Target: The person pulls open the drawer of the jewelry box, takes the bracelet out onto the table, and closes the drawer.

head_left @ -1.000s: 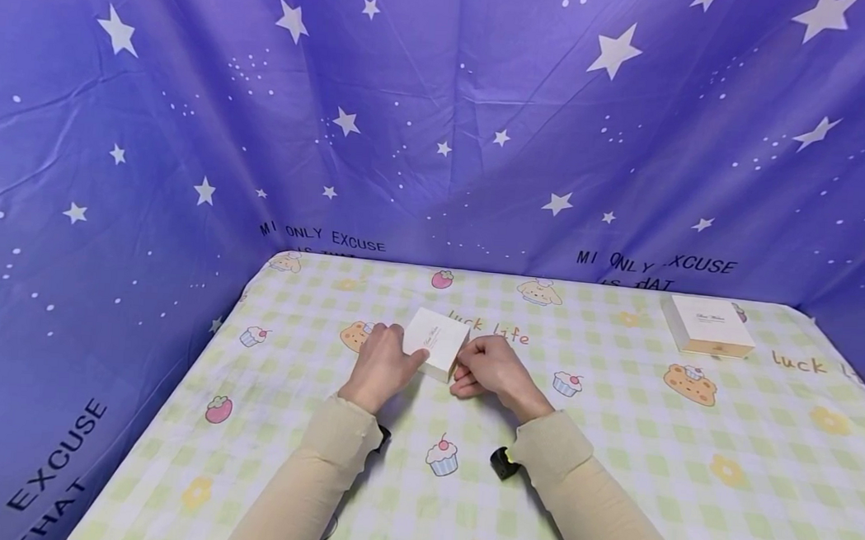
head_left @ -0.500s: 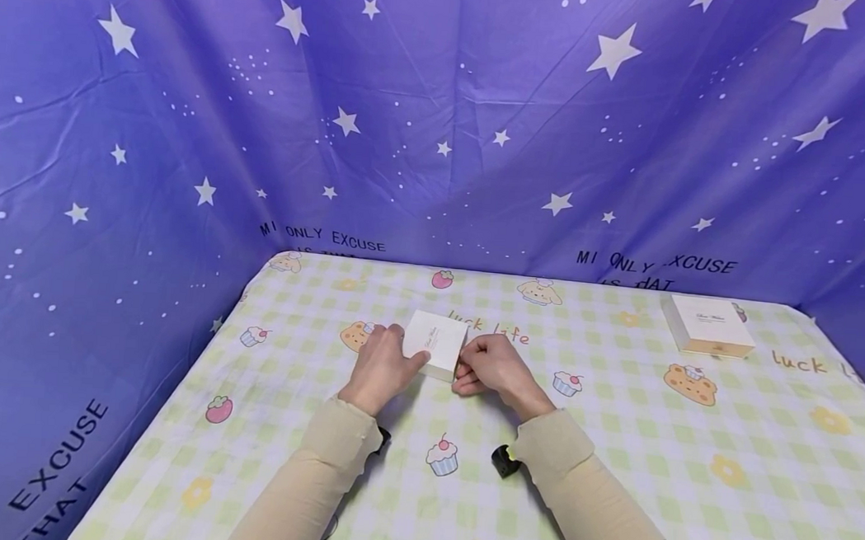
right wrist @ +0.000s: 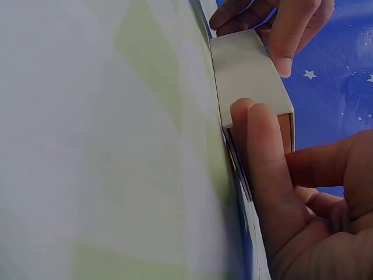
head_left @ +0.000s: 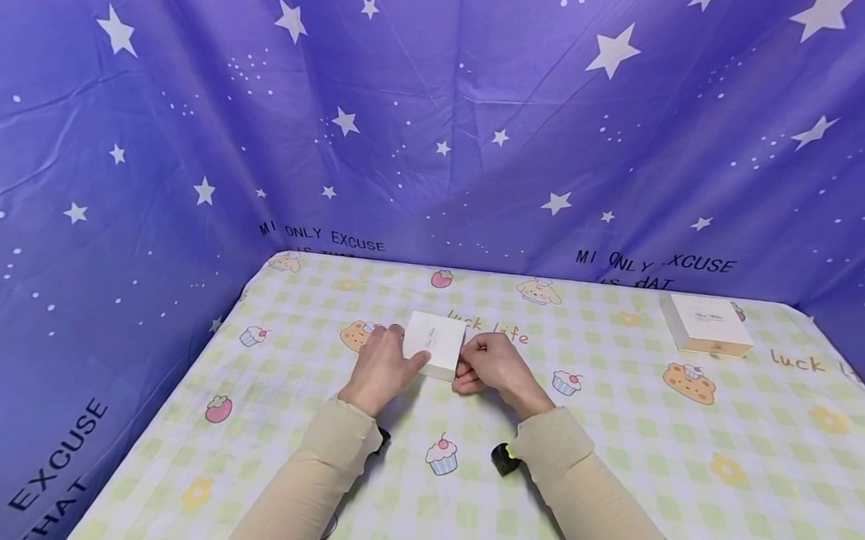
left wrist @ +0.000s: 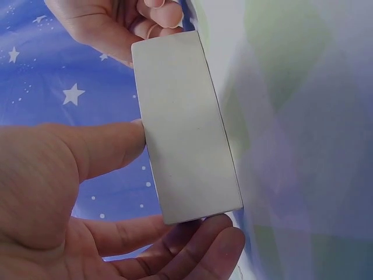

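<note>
A small white box (head_left: 436, 340) with fine dark lettering on its lid lies flat on the patterned cloth. My left hand (head_left: 383, 368) grips its left part, the thumb on the lid and the other fingers along the left side. At the opposite end is my right hand (head_left: 497, 367), its index finger and thumb bent against the box's edge. In the right wrist view the box's end face (right wrist: 285, 131) looks brown, and two fingers (right wrist: 262, 140) of the right hand lie across the corner. Whatever the right fingertips pinch there is hidden. The left wrist view shows the plain near side (left wrist: 186, 128).
A second white box (head_left: 710, 320) with a brown front face rests at the back right. Under everything lies a checked cloth (head_left: 585, 444) with cartoon prints. A blue-purple star curtain (head_left: 441, 122) stands behind and at both sides.
Under the hands the white box has turned slightly counter-clockwise, so its far edge runs straighter. The right hand has shifted a little to the right. The second box has stayed put.
</note>
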